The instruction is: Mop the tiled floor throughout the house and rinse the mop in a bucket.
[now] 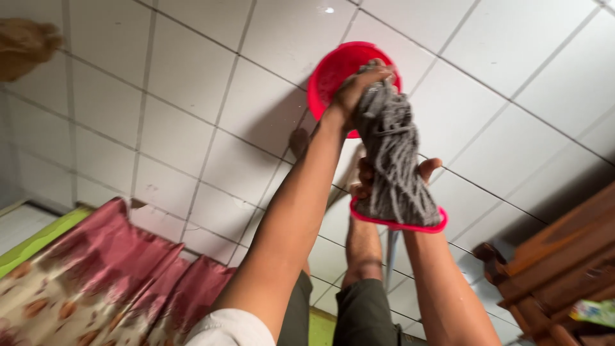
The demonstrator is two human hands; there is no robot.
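Mop: grey string mop head with a pink plastic collar [394, 166], held out over the floor, collar end at 5 o'clock, strand tips at 12 o'clock above the round red plastic bucket [333, 74]
Left hand: left hand [355, 93], grip closed around the strand tips
Right hand: right hand [384, 176], under the bundle near the collar; grip mostly hidden, appears to cup the mop, though I cannot tell how tightly
Handling: strands soft and floppy, likely heavier and slick if wet; the collar is the stiff part, so probably the firmest place to hold
Surface: white square-tiled floor [192, 109], glossy, possibly slippery
Room: dark wooden furniture [557, 263] at 4 o'clock; red and cream floral cloth [96, 282] at 8 o'clock
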